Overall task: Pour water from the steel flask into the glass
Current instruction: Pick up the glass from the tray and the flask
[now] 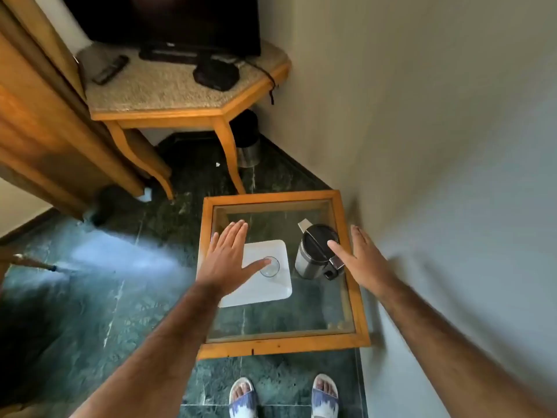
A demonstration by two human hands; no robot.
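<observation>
Both my hands hover open and empty over the small glass-topped table (280, 345), ready to start.

My left hand (226, 260) is by the glass (270, 267), upright on its white tray (271, 292); my right hand (360, 263) is beside the flask (316, 251), which stands upright, spout pointing away from me, handle toward me for an easy grab.

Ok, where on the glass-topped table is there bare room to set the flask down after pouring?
Bare glass along the near edge of the wood-framed glass table, below the white square tray. Crowded mid-table: clear glass on the tray, steel flask beside it.
</observation>
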